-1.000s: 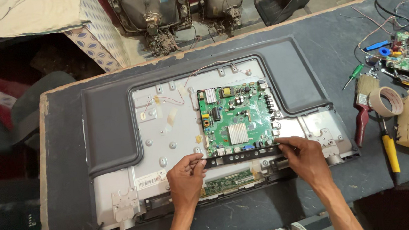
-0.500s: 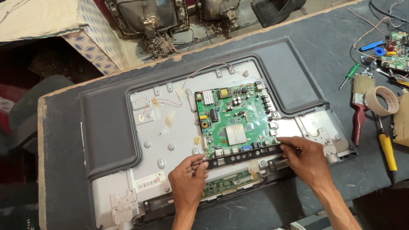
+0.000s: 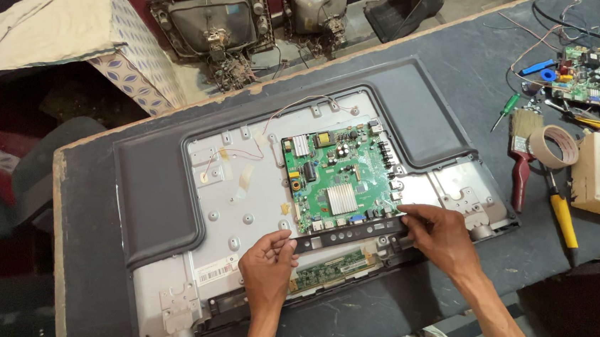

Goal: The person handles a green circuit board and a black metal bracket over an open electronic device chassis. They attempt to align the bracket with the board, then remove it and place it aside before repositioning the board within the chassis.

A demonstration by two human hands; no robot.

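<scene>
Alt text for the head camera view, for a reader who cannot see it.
Two bare hands, left hand and right hand, hold the ends of a black port strip along the lower edge of a green circuit board in an opened flat-screen television lying on a dark workbench.
</scene>
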